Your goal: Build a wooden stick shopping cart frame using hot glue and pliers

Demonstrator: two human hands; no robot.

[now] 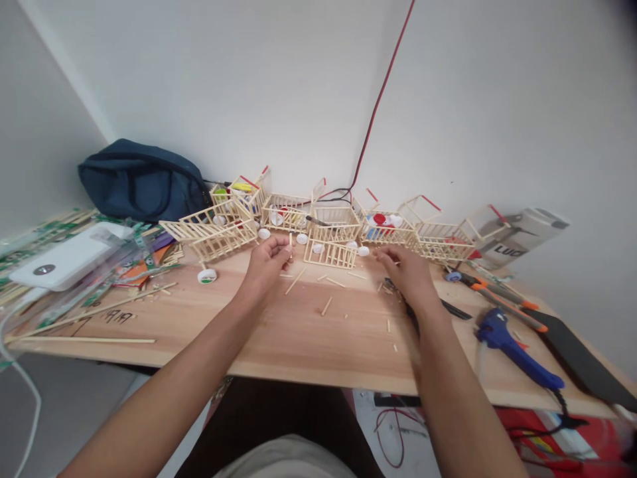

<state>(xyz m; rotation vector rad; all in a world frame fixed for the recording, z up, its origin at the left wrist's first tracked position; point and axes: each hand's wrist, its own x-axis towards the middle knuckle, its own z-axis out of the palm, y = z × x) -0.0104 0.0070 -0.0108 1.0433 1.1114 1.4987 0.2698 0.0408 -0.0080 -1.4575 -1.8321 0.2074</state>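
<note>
My left hand (269, 264) pinches a short wooden stick (290, 245) upright between thumb and fingertips. Over the right side of the table, my right hand (405, 269) has its fingers drawn together; whatever they may hold is hidden. Between the hands lies a small slatted stick panel (332, 255), in front of a miniature cart (334, 224) built of the same sticks. White bottle caps (302, 238) sit around it. Left of my left hand, a tilted stick cart (219, 229) has a white cap wheel (207, 275). Loose stick pieces (295, 281) are scattered on the tabletop.
More carts, some with coloured caps inside (382, 222), line the wall. A blue glue gun (517, 352), orange-handled pliers (507, 302) and a black flat object (582, 362) lie right. At left are a white device (72, 255), long sticks (89, 340) and a blue bag (144, 179).
</note>
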